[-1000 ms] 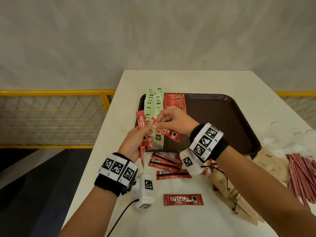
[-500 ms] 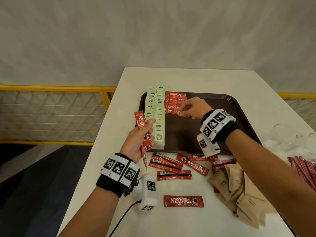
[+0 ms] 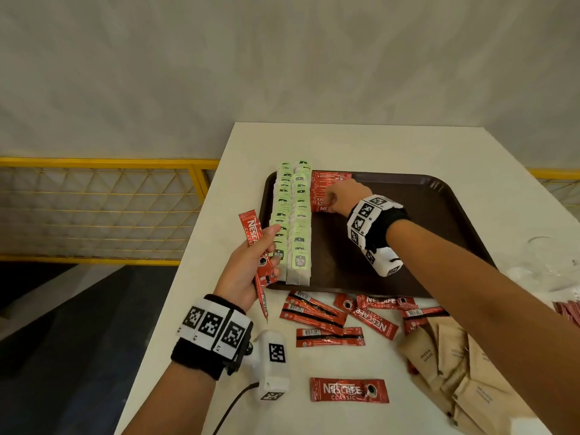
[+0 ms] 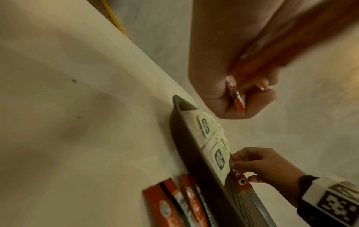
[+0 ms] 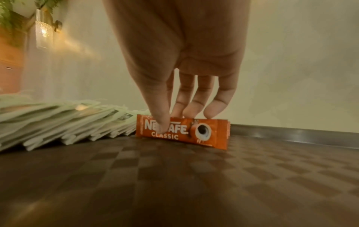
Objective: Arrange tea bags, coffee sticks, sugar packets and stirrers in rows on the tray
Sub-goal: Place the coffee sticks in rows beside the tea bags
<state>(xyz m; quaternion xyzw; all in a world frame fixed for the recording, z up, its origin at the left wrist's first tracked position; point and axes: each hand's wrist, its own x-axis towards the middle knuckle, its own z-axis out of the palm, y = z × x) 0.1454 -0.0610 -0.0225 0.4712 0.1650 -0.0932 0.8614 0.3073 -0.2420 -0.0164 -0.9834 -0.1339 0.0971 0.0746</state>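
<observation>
A dark brown tray [image 3: 408, 221] holds two rows of green tea bags [image 3: 295, 221] and, beside them, a short row of red coffee sticks [image 3: 328, 183]. My right hand [image 3: 329, 200] reaches over the tray to the near end of that row. There its thumb and fingers pinch one coffee stick [image 5: 211, 133], which stands on its long edge against the tea bags [image 5: 68, 119]. Left of the tray, my left hand [image 3: 270, 249] grips a few more coffee sticks [image 3: 252, 229], also seen edge-on [image 4: 240, 102].
Several loose coffee sticks [image 3: 329, 318] lie on the white table in front of the tray, one [image 3: 348, 390] nearer me. Brown sugar packets [image 3: 455, 365] are piled at the right, with red stirrers [image 3: 569, 312] and clear glasses [image 3: 549, 255] beyond. The table's left edge drops off by a yellow railing [image 3: 103, 211].
My right hand took a coffee stick from my left hand, carried it forward over the tray and set it at the near end of the coffee row. The left hand stayed put.
</observation>
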